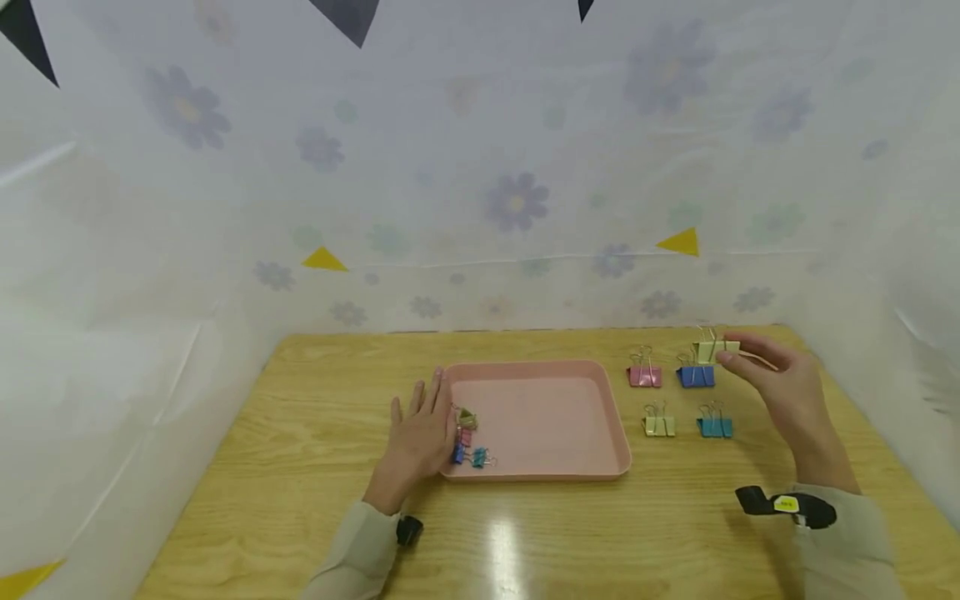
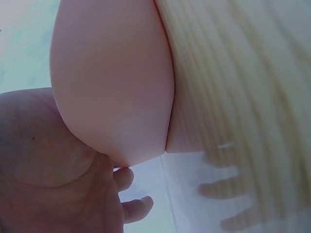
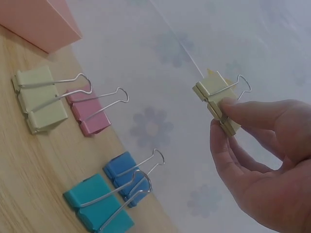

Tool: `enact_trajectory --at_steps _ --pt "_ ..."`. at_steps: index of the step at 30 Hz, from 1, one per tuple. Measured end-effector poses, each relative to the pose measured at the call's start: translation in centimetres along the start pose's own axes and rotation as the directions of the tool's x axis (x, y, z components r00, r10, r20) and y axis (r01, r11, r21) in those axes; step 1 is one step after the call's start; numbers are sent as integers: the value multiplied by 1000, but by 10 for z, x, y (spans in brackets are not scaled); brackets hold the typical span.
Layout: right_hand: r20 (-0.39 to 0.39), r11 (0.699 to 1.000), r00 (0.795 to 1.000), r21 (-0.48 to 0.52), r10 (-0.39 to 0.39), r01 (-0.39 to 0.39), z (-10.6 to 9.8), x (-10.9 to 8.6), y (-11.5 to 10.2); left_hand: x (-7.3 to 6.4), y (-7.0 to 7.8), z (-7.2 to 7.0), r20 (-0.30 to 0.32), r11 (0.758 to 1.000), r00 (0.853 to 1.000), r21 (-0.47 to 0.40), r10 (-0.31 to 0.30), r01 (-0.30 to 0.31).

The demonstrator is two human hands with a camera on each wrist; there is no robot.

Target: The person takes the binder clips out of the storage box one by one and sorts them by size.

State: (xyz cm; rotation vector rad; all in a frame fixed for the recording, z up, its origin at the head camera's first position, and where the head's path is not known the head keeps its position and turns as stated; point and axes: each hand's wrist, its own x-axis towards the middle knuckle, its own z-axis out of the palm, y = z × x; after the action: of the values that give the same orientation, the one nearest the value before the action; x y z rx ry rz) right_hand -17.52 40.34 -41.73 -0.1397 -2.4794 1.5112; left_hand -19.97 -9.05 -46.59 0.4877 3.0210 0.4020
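Desk (image 1: 300, 467) fills the lower part of the head view; pink tray (image 1: 547, 421) lies flat mid-frame. Left hand (image 1: 418, 437) sits at the tray's left end, fingers straight and spread, pinching nothing. Left wrist view shows the palm side along the outer wall, so I read it as bracing the tray against sliding. Right hand (image 1: 793, 392), right of frame, has thumb and fingers pinching the held pale yellow clip (image 3: 212, 91) near one end of its body. Clip looks lifted off the desk, upper right in the head view, just above the blue clip (image 1: 697, 377) in frame — an end pinch leaves most of it clear of the fingers. Can't tell if the thumb touches a handle. Other big ones stand right of the tray: pink clip (image 1: 645, 377) beside the blue, other pale yellow clip (image 1: 660, 427) and teal clip (image 1: 716, 428) lower in frame. Handles up, gaps between — probably for easy finger access. Smallest: small yellow-green clip (image 1: 467, 419), small pink clip (image 1: 466, 437), small blue clip (image 1: 458, 455) and small teal clip (image 1: 478, 457), bunched inside the tray's left end, where the wall should contain them. Hand crowds that edge; can't tell which touch.
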Motion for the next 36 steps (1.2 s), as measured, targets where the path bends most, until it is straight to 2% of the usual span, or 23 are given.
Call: enact_trajectory --at_steps 6,13,17,19,21,24,32,36 --pt "-34 998 998 -17 52 -52 -13 -2 9 2 -2 3 -15 1000 1000 -25 18 -18" --pt "-36 996 996 22 85 -84 -19 2 15 2 -4 3 -7 1000 1000 -18 13 -13" --pt "-26 989 993 94 114 -111 -25 3 21 2 -5 7 -20 999 1000 -30 20 -21" --pt "-15 970 991 209 130 -124 -28 3 26 2 -5 8 -21 999 1000 -33 22 -22" --pt "-6 937 991 325 137 -127 -30 3 31 2 -4 7 -13 1000 1000 -16 17 -17" --pt "1 869 991 481 133 -117 -33 4 38 2 -4 9 -12 1000 1000 1 15 -15" --pt "-7 818 988 562 156 -126 -36 5 52 2 -6 11 -17 999 1000 27 21 -21" --pt "-7 814 984 563 178 -143 -36 5 56 -1 -1 5 -17 1000 1000 9 21 -21"
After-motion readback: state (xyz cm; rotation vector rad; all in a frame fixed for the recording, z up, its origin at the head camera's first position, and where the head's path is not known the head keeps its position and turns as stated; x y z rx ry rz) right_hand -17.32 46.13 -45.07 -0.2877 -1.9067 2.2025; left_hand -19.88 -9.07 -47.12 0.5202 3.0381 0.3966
